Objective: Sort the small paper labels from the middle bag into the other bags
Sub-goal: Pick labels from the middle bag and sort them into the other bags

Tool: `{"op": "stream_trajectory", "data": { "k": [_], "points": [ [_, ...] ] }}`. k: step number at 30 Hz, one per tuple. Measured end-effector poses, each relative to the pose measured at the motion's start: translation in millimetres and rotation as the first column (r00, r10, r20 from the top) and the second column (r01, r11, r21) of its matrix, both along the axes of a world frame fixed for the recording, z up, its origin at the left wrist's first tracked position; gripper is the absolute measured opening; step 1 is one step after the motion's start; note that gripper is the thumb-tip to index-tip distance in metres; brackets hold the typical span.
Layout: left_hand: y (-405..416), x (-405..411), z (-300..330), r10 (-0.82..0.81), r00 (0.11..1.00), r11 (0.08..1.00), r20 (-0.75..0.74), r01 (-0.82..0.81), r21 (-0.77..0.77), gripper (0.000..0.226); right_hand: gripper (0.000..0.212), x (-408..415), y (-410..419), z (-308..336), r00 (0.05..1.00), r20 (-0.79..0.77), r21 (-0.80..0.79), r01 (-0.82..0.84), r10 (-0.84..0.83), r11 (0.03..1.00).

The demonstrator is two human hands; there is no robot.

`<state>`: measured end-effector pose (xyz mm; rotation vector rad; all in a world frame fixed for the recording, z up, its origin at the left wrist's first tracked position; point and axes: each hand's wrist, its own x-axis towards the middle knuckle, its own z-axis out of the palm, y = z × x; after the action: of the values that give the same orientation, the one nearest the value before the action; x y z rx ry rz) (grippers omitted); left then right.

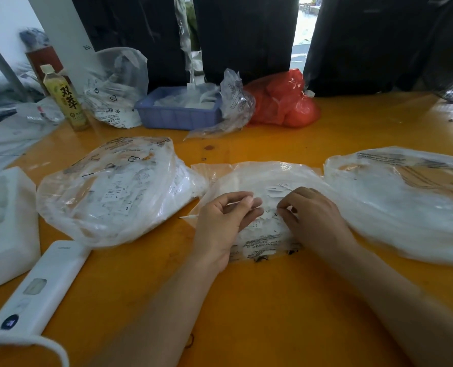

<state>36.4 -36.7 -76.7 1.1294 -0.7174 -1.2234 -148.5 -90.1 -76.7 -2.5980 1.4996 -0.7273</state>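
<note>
Both hands rest on the middle bag (260, 178), the left hand (221, 223) loosely curled and empty, the right hand (313, 218) pinching a paper label (274, 215).

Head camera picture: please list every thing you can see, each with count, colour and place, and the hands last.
table: one, orange, under everything
middle bag: one, clear, centre, paper labels inside
left bag: one, clear, left of centre, full of labels
right bag: one, clear, right
bottle: one, yellow-green, back left
basket: one, blue, back centre
red bag: one, red, back, right of basket
white device: one, white, front left
foam block: one, white, far left
left hand: on middle bag, fingers curled
right hand: on middle bag, pinching labels
</note>
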Motion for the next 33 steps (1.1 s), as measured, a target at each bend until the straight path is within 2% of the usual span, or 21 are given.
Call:
{"op": "stream_trajectory", "data": {
  "k": [2,3,6,8,10,14,17,22,26,29,31,33],
  "points": [
    [-0.1,-1.4,-0.7,0.01,0.999,1.0,-0.038,-0.009,0.027,0.012,0.016,-2.9,3.3,-0.3,0.994,0.103,0.027,0.04,-0.043,0.999],
    [0.0,-2.3,-0.9,0.014,0.998,0.999,-0.062,-0.012,0.039,0.012,0.024,-4.7,4.1,-1.4,0.994,0.087,0.031,0.059,-0.061,0.998],
    [1.5,-5.7,-1.9,0.017,0.993,0.998,-0.114,-0.01,0.061,0.014,0.045,-9.8,4.8,-4.3,0.984,-0.123,0.048,0.132,-0.126,0.99],
    [2.5,-7.0,-1.4,0.015,0.99,0.998,-0.137,-0.006,0.069,0.014,0.038,-12.0,5.2,-5.1,0.966,-0.23,0.02,0.123,-0.116,0.992],
    [2.6,-7.2,0.3,0.014,0.986,0.997,-0.163,-0.001,0.078,0.015,0.029,-13.8,4.5,-5.2,0.971,-0.227,-0.031,0.067,-0.073,0.997],
    [3.1,-5.1,3.3,0.009,0.98,0.995,-0.196,0.01,0.097,0.014,0.006,-11.3,7.4,-1.5,0.998,-0.029,-0.101,0.06,-0.063,0.993],
    [3.7,-3.7,5.3,0.014,0.974,0.995,-0.227,0.008,0.097,0.015,0.006,-9.6,9.7,0.1,0.985,0.158,-0.062,0.081,-0.071,0.995],
    [2.6,-2.6,5.1,0.021,0.974,0.998,-0.228,-0.007,0.063,0.017,0.014,-7.9,13.6,1.3,0.934,0.325,0.224,0.076,-0.148,0.972],
    [3.5,-2.7,5.0,-0.016,0.972,0.999,-0.234,0.025,0.036,0.019,0.009,-13.6,11.0,7.2,0.787,0.564,0.336,0.059,-0.251,0.94],
    [5.6,-2.7,7.4,-0.043,0.967,0.999,-0.252,0.045,0.001,0.026,0.011,-15.2,8.8,9.0,0.611,0.742,0.379,-0.046,-0.274,0.924],
    [6.7,-2.6,9.0,-0.057,0.964,0.998,-0.259,0.053,-0.023,0.027,0.013,-15.0,8.2,8.7,0.502,0.811,0.42,-0.14,-0.301,0.897],
    [8.1,-1.4,9.9,-0.072,0.968,0.997,-0.241,0.062,-0.048,0.029,0.014,-14.8,8.6,7.3,0.466,0.831,0.434,-0.203,-0.303,0.878]
  ]
}}
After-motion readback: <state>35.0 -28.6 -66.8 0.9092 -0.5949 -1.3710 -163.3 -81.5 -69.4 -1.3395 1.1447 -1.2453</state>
